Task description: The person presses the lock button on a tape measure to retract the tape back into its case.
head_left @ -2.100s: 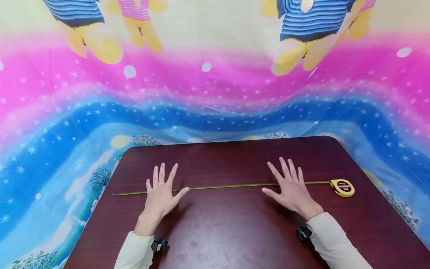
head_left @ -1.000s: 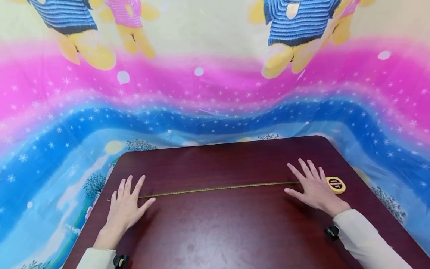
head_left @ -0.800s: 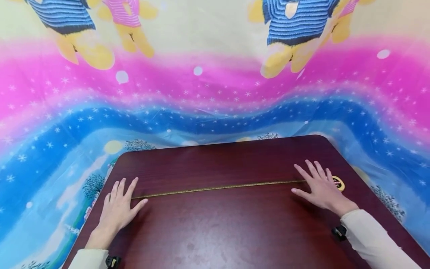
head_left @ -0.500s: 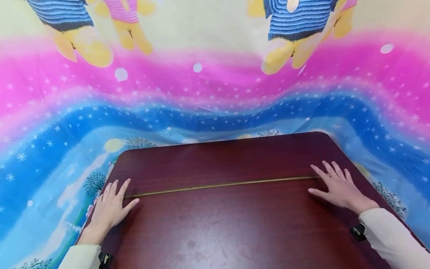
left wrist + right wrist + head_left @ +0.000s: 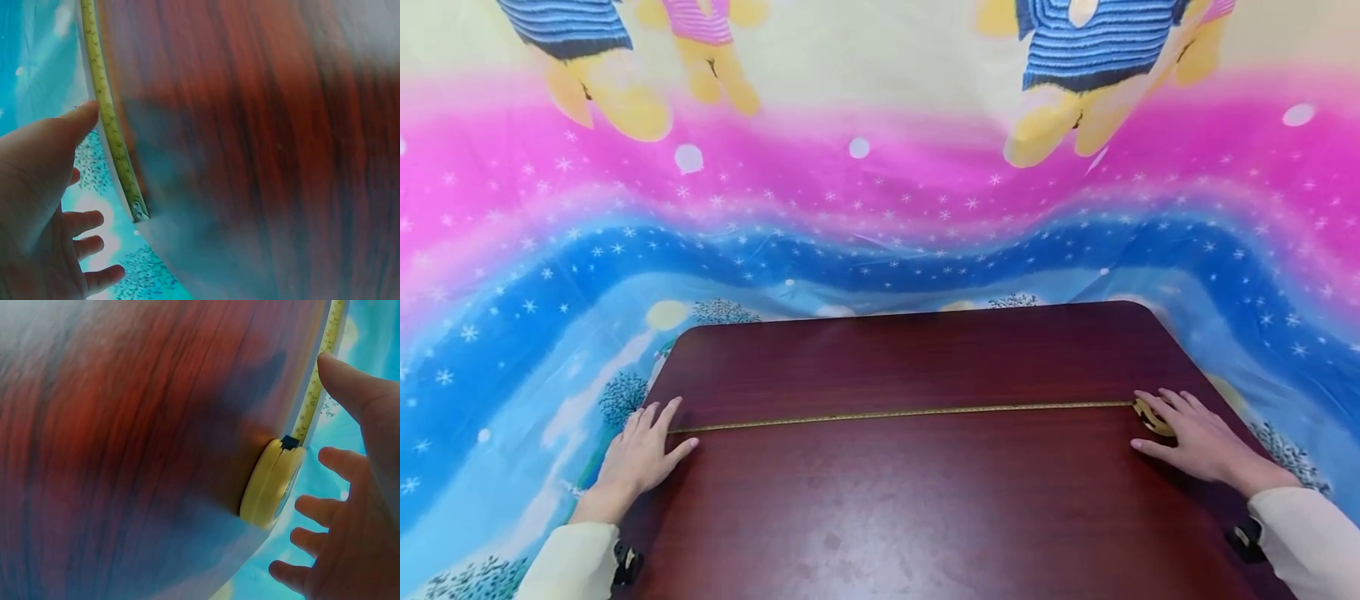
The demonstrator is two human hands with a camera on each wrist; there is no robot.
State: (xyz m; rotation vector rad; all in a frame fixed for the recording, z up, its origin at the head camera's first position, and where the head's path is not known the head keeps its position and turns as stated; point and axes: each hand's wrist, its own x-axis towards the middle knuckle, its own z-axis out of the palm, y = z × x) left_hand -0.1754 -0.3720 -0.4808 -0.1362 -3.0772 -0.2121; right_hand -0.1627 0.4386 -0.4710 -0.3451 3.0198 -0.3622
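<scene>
A yellow tape measure lies across the table, its blade drawn out in a long line from left to right. In the head view my left hand is over the blade's left end, fingers spread. The left wrist view shows the metal end hook beside those fingers, not gripped. My right hand hovers over the yellow case, partly hiding it. In the right wrist view the case stands apart from the spread fingers, with a black lock button at the blade's mouth.
The dark red-brown table has rounded far corners and a glossy surface. Behind and around it hangs a printed cloth in pink and blue. Each wrist carries a small black camera mount.
Both hands have moved apart along the blade, the left one toward the hook end and the right one out to the case. The tape measure stays on the table.
</scene>
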